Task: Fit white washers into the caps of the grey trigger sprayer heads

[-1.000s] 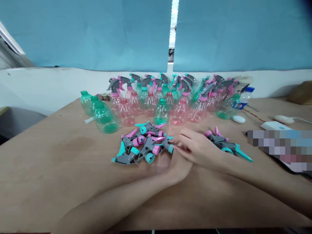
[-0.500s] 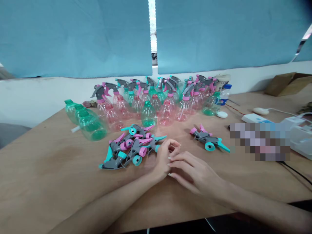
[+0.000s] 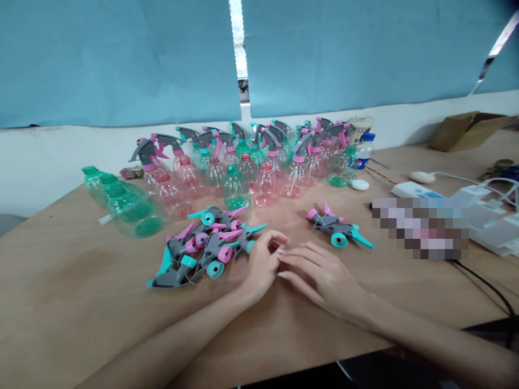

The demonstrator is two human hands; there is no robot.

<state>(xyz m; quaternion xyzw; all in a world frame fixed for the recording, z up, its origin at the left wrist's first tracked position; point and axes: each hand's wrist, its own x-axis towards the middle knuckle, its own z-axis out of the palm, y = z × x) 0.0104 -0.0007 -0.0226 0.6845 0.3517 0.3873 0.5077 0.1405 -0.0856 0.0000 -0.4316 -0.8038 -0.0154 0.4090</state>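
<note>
My left hand (image 3: 263, 262) rests on the table with loosely curled fingers, and no object shows in it. Against its fingers lie the fingertips of my right hand (image 3: 328, 278), whose fingers are stretched out and slightly apart. Just left of my left hand is a pile of grey trigger spray heads (image 3: 211, 251) with pink and turquoise collars and levers. A smaller group of spray heads (image 3: 334, 226) lies beyond my right hand. Behind stand a green open bottle (image 3: 236, 189) and a pink open bottle (image 3: 266, 186), both without spray heads.
Several pink and green bottles with spray heads fitted (image 3: 298, 167) stand along the wall. Green bottles (image 3: 135, 213) are at left. To the right are a blue-capped bottle (image 3: 365, 151), a white power strip (image 3: 417, 192), cables and a cardboard box (image 3: 466, 131).
The view has turned a little to the right, so things appear shifted left. My hands stay together in nearly the same pose, and the bottles and spray heads have not moved.
</note>
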